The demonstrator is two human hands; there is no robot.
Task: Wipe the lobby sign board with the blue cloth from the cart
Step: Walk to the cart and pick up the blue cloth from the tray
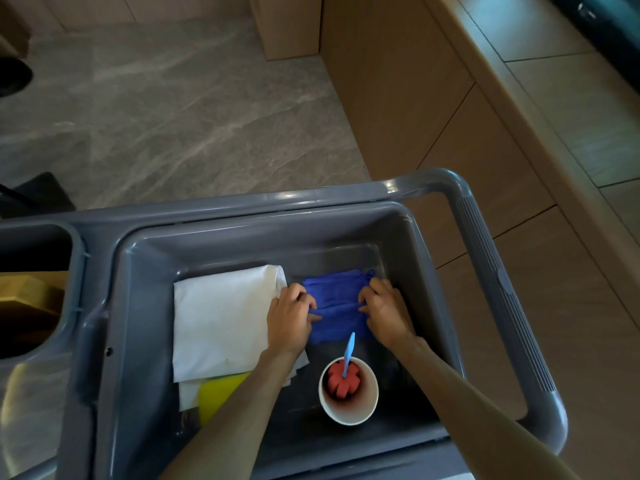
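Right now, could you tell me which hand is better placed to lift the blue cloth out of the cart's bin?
Probably the right hand: its fingers pinch the blue cloth at its right edge with nothing beside it. The left hand also grips it, but lies across the white cloth.

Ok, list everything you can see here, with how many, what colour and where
cart: one, grey, fills the lower frame
blue cloth: one, blue, far right part of the cart's tub
white cloth: one, white, folded, left part of the tub
yellow item: one, yellow, under the white cloth's near edge; cannot tell what it is
cup: one, white, near side of the tub
red sponge: one, red, inside the cup
blue stick: one, light blue, stands up from the sponge
floor: grey stone, beyond the cart
counter: one, tan wood, right
left hand: grips the blue cloth's left edge
right hand: grips its right edge
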